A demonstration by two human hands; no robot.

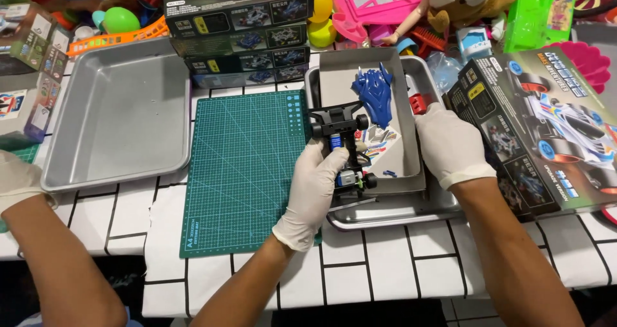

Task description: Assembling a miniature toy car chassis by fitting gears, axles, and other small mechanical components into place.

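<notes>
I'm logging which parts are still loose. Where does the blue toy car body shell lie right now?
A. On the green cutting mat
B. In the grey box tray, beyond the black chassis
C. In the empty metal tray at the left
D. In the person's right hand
B: the blue body shell lies in the grey box tray, just beyond the black chassis that the left hand holds.

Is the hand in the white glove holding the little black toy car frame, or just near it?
Touching. The head view shows the left hand wrapped around the black car frame, lifting it above the grey box lid.
</notes>
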